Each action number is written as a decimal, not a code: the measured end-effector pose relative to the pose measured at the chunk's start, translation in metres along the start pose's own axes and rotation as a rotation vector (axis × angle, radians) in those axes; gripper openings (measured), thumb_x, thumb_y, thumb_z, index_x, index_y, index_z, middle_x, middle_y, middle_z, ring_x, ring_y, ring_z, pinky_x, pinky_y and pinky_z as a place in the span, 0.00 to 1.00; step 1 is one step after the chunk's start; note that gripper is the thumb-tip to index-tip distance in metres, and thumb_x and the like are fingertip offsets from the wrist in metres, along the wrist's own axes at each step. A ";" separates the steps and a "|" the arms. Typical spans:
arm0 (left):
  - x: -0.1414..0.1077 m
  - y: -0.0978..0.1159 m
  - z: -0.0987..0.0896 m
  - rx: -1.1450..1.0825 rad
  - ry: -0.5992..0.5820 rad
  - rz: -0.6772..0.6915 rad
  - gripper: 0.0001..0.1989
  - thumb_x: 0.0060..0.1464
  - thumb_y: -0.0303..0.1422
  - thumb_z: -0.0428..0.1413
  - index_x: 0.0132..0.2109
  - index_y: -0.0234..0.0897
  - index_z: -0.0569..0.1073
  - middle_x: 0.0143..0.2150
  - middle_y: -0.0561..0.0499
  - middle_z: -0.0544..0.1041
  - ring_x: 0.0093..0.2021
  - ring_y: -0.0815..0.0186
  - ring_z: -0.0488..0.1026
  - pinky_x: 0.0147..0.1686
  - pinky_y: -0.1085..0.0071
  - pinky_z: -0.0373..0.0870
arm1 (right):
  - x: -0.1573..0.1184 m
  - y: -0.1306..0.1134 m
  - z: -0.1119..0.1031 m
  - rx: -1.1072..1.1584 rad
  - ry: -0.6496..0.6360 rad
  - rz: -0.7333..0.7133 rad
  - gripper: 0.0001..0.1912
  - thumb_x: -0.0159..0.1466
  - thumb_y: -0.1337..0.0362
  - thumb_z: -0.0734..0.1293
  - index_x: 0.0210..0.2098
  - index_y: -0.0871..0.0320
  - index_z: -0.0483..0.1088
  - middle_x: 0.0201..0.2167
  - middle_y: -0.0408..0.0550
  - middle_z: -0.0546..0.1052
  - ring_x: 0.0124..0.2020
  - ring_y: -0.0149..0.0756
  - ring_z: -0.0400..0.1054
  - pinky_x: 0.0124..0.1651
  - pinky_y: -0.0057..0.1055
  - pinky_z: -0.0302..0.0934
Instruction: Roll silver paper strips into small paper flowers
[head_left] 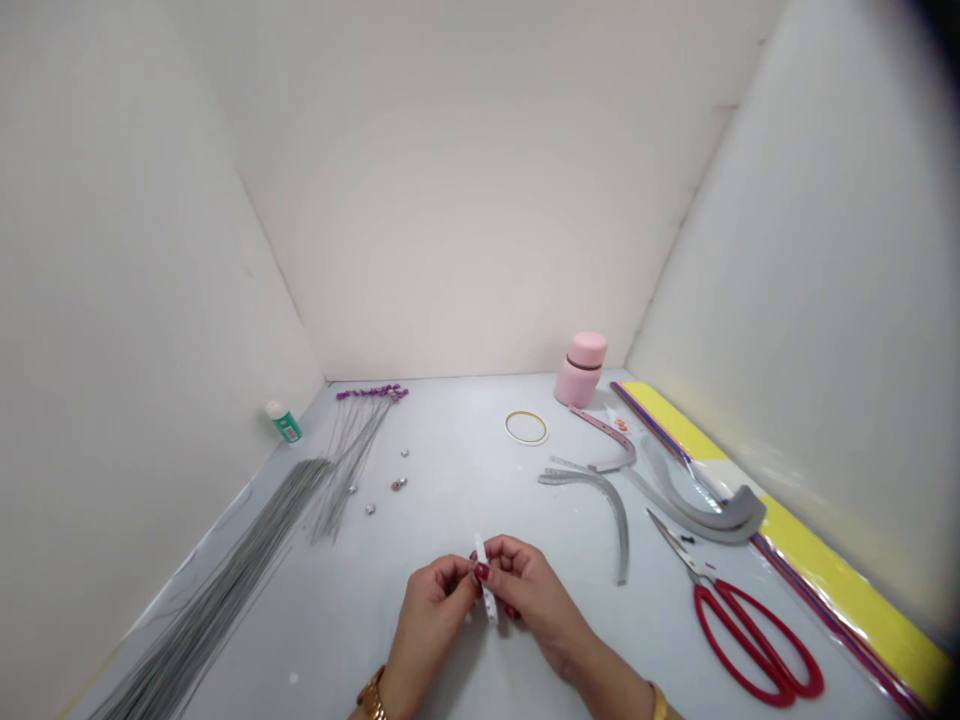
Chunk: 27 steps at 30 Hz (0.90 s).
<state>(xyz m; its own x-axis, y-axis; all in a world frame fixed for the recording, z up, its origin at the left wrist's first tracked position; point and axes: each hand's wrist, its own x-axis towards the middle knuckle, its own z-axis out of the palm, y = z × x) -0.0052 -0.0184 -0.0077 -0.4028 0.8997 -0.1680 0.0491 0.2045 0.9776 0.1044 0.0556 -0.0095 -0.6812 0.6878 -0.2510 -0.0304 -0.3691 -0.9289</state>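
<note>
Near the front of the white table, my left hand (435, 605) and my right hand (534, 595) meet with fingertips pinched together. Between them is a narrow white strip (490, 608) with small dark marks along it, its lower end hanging below the fingers. Both hands are closed on this strip; the fingertips hide its middle. Left of my hands lie several small silvery folded pieces (370, 509) and a reddish one (395, 486). To the right, some curved grey strips (611, 500) rest on the table.
Grey wires (247, 560) and purple-tipped stems (371, 393) lie left, near a green-white glue stick (284, 422). Toward the right are a tape ring (526, 442), pink flask (580, 375), pink strip (604, 428), red-handled scissors (739, 620) and yellow sheets (832, 590). White walls enclose the table.
</note>
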 end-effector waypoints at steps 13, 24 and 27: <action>-0.002 -0.002 0.005 0.003 -0.150 -0.086 0.10 0.48 0.33 0.52 0.25 0.31 0.71 0.20 0.54 0.69 0.21 0.70 0.63 0.23 0.75 0.57 | 0.016 -0.013 -0.033 0.211 0.440 -0.181 0.12 0.54 0.55 0.66 0.30 0.57 0.65 0.16 0.34 0.60 0.14 0.20 0.50 0.17 0.18 0.44; -0.006 0.000 0.006 0.007 -0.109 -0.031 0.11 0.50 0.35 0.50 0.25 0.33 0.70 0.21 0.54 0.68 0.24 0.69 0.62 0.25 0.75 0.56 | 0.005 0.000 -0.008 0.018 0.116 0.000 0.18 0.51 0.52 0.67 0.19 0.61 0.64 0.09 0.34 0.61 0.10 0.20 0.48 0.14 0.20 0.39; -0.007 0.000 0.008 -0.001 -0.150 -0.041 0.13 0.51 0.36 0.49 0.25 0.33 0.71 0.21 0.54 0.69 0.22 0.69 0.62 0.24 0.75 0.57 | 0.006 -0.001 -0.010 0.004 0.191 -0.059 0.17 0.54 0.51 0.65 0.23 0.59 0.63 0.11 0.34 0.61 0.13 0.22 0.50 0.17 0.21 0.43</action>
<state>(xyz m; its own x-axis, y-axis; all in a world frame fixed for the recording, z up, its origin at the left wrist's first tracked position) 0.0045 -0.0214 -0.0071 -0.2635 0.9381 -0.2246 0.0347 0.2419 0.9697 0.1078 0.0666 -0.0128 -0.5273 0.8141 -0.2433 -0.0695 -0.3268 -0.9425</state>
